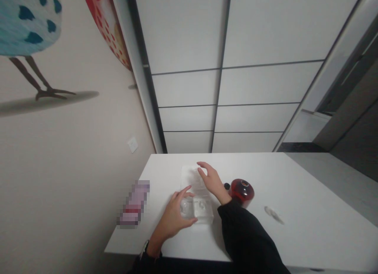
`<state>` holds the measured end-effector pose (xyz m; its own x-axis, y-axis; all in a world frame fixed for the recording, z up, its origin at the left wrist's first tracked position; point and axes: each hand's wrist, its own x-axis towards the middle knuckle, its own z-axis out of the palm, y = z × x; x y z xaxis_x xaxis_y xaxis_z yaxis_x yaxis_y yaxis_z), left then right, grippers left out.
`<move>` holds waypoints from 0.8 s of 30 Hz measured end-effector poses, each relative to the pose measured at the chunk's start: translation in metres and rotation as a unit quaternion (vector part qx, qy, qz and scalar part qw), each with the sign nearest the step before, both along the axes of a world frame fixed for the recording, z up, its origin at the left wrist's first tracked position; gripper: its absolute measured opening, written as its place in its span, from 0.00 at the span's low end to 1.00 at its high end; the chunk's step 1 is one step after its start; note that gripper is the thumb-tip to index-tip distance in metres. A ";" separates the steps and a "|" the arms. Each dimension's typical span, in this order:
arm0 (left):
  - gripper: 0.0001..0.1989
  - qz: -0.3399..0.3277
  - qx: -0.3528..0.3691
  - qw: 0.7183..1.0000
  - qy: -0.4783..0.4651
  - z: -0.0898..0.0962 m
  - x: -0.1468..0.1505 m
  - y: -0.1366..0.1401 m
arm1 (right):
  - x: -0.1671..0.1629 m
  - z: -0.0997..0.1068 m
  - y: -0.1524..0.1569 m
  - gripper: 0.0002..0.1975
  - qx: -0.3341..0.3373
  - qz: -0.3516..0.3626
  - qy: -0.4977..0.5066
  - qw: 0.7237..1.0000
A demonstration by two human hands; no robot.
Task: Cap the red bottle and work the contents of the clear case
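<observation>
1. Left hand (174,219) is nearest: fingers curled onto the near end of the clear plastic tray (197,197), thumb along its edge, steadying rather than clamping.
2. Right hand (211,181), just beyond, lies spread and flat on the tray's far half, fingers apart, gripping nothing.
3. The tray lies flat on the white counter (295,195) between both hands; it looks light and slick, so uneven pressure could make it skid or flip.
4. Just right of the right wrist stands a dark red round bottle (242,192), touching-close to the black sleeve (245,238). A sideways sweep of that arm could knock it over.
5. Further right, a small crumpled wrapper (274,215) lies well apart.
</observation>
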<state>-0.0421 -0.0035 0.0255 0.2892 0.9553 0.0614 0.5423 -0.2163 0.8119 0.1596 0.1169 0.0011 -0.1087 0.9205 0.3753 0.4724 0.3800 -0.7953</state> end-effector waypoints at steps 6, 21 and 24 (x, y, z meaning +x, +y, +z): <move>0.51 0.005 -0.010 1.000 0.001 -0.005 -0.005 0.000 | -0.014 -0.024 0.042 0.19 -0.025 -0.050 -0.089 0.994; 0.52 -0.003 -0.008 1.000 -0.005 -0.006 -0.005 0.000 | -0.011 -0.016 0.035 0.10 0.022 -0.094 -0.053 0.994; 0.51 -0.004 -0.009 1.000 -0.009 -0.007 -0.005 0.000 | -0.008 0.010 0.011 0.12 0.087 -0.081 0.014 0.993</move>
<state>-0.0473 -0.0034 0.0186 0.2957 0.9540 0.0488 0.5262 -0.2053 0.8252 0.1520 0.1279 0.0111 0.0476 0.8457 0.5315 0.5168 0.4345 -0.7377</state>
